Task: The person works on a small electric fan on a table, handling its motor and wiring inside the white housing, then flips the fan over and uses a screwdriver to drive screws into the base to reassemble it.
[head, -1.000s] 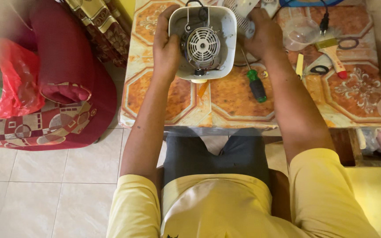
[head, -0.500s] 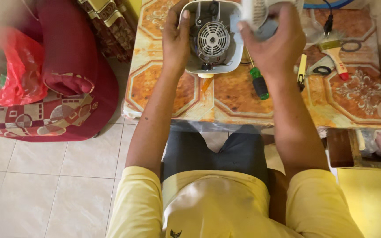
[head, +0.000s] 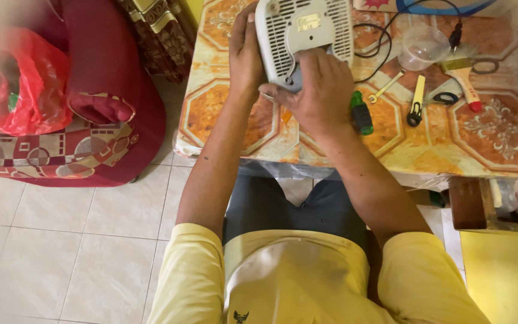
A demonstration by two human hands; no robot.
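We grip the white vented appliance housing (head: pixel 304 36) above the desk (head: pixel 451 144): left hand (head: pixel 245 57) clasping its side, right hand (head: pixel 319 90) grasping its lower edge.

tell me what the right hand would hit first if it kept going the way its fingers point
The right hand points up and left and already lies on the white vented appliance cover, so that comes first. Beyond it is the left hand gripping the cover's side, though depth is unclear.

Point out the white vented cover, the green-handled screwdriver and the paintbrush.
white vented cover (head: pixel 307 36): head view, on its slotted back face.
green-handled screwdriver (head: pixel 361 114): head view, on the green handle.
paintbrush (head: pixel 463 75): head view, on the wooden handle near the bristles.
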